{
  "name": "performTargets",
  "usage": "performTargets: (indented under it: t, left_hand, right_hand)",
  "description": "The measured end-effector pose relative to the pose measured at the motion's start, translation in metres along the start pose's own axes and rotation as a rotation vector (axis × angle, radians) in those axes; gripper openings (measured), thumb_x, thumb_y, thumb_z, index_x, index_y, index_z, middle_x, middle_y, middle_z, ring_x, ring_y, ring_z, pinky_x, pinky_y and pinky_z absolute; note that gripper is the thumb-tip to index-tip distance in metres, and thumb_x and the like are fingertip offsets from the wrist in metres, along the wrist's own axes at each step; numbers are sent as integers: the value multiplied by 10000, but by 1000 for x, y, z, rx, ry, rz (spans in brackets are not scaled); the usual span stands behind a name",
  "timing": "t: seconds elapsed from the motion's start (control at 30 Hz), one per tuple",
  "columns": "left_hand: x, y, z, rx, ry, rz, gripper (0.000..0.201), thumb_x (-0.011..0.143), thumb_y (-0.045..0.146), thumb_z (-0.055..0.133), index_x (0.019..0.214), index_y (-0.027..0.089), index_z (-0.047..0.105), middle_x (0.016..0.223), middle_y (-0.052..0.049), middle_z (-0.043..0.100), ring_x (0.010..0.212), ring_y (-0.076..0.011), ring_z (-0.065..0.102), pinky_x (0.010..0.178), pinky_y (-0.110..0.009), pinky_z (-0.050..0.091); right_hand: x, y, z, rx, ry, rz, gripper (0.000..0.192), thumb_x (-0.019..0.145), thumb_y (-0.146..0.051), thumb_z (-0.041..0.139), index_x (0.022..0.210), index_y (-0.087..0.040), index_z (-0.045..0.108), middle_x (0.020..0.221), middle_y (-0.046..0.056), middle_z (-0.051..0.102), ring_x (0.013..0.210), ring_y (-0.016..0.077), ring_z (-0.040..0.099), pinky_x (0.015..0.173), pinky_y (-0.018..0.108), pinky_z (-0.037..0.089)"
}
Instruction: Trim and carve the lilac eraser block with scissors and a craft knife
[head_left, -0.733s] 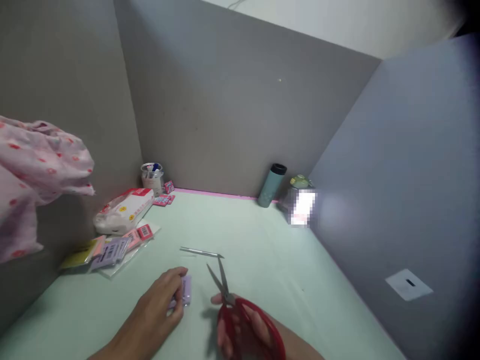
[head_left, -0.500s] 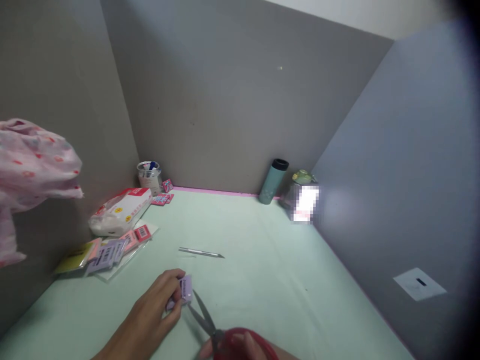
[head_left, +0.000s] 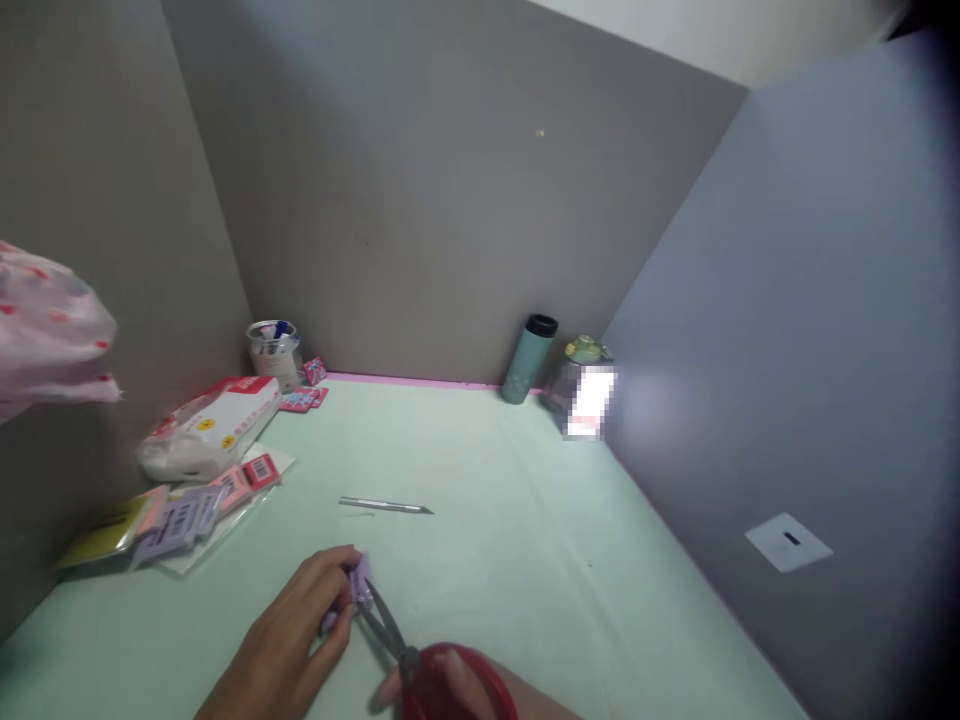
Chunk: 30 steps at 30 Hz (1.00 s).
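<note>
Matte grey partition walls [head_left: 420,200] box in a smooth, pale green table [head_left: 510,500]. Low at its near edge, the left hand [head_left: 292,640] pinches a small lilac packet [head_left: 360,585]. The right hand [head_left: 442,685] grips red-handled scissors [head_left: 420,660], whose thin steel blades meet the packet.

No writing can be read anywhere. The white packet [head_left: 206,432] with a red band carries yellow round marks and print too blurred to make out. The pink cards [head_left: 247,472] on the tabletop [head_left: 510,520] show barcodes, but their digits are illegible.
</note>
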<state>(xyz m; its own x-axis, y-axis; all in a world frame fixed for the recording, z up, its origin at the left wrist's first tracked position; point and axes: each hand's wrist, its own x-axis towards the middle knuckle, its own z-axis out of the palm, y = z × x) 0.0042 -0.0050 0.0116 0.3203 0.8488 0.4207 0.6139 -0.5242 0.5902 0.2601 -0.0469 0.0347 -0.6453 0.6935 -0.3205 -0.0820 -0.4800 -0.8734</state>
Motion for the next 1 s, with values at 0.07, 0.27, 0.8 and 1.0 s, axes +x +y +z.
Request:
performTargets:
  t: [0.07, 0.27, 0.8, 1.0]
  left_hand:
    - [-1, -5, 5, 52, 80, 101, 68, 971, 285, 575, 991, 283, 640, 1178, -65, 680, 1064, -216, 695, 865, -278, 586]
    - [-6, -3, 19, 93, 91, 283, 131, 965, 226, 578, 1039, 289, 666, 1094, -52, 692, 995, -205, 673, 846, -265, 561]
    - [-1, 20, 4, -16, 65, 273, 170, 1023, 232, 534, 1077, 275, 690, 1016, -33, 727, 861, -129, 759, 780, -122, 569]
    - [1, 15, 0, -147, 127, -65, 116, 1001, 338, 569, 987, 277, 666, 1051, -28, 698, 997, -169, 716, 868, -188, 562]
  right_hand:
    - [1, 0, 2, 76, 25, -8, 807, 910, -803, 499, 1254, -102, 705, 792, 35, 594, 670, 115, 515, 699, 249, 426]
    - [5, 5, -1, 128, -10, -38, 833, 892, -833, 484, 1253, -107, 675, 784, 39, 621, 654, 117, 539, 658, 245, 422]
    - [2, -5, 2, 11, 14, -98, 770, 934, -799, 447, 1157, -105, 696, 632, -27, 536, 521, 67, 443, 521, 181, 361]
    - [-13, -38, -10, -205, 71, -75, 640, 995, -703, 463, 1124, -114, 677, 560, -57, 466, 455, 73, 399, 453, 188, 332]
